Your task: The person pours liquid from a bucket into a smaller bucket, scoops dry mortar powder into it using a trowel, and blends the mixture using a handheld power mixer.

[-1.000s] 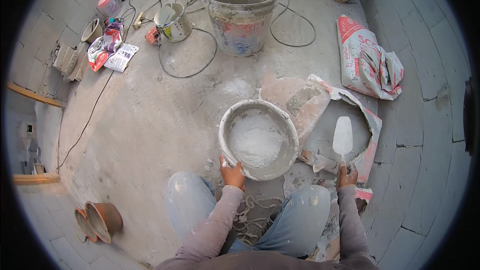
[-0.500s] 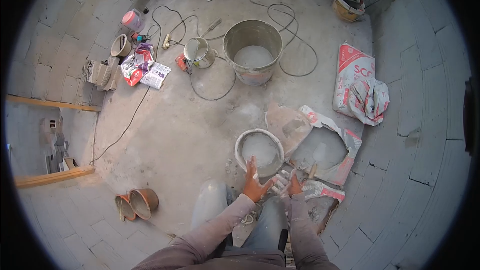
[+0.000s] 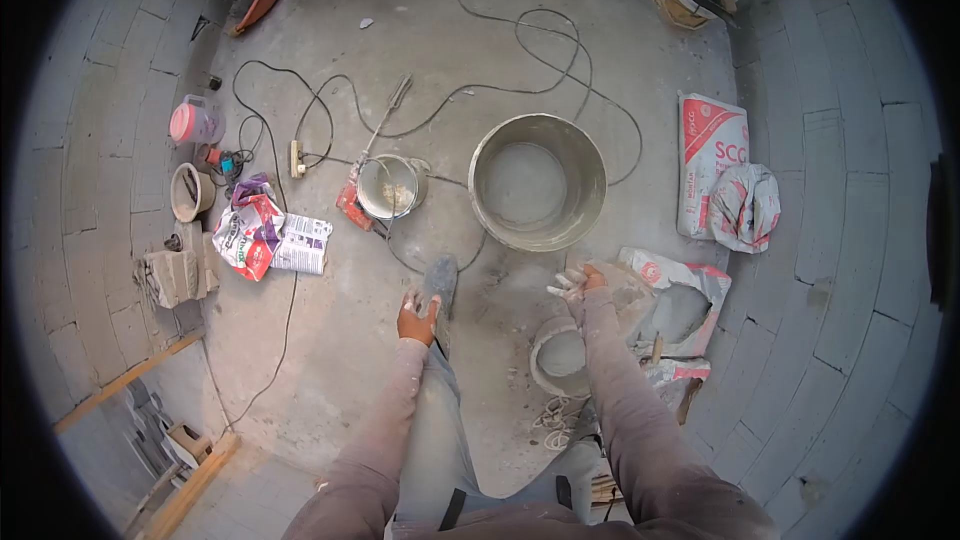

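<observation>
My left hand (image 3: 418,318) is held in front of me above my left knee, near the shoe (image 3: 440,282), fingers apart and nothing in them. My right hand (image 3: 583,285), whitened with powder, reaches forward with spread fingers, between the large bucket (image 3: 587,175) and a small bucket (image 3: 541,362). The small bucket contains grey material and is partly covered by my right forearm. A torn paper bag of grey powder (image 3: 682,313) lies to its right, with a wooden handle (image 3: 657,346) at its edge. The large bucket has a coated inner wall and grey contents at the bottom.
At left, a red power mixer (image 3: 352,202) leans against a white pail (image 3: 416,178), its black cable (image 3: 500,88) looping across the floor. Crumpled plastic bags (image 3: 250,230) and a pink-lidded pitcher (image 3: 197,122) lie farther left. A red-white bag (image 3: 713,140) rests by the right wall.
My hands, close together over the small bucket before, have moved apart and forward. My body has risen and shifted, and the large bucket now appears nearer.
</observation>
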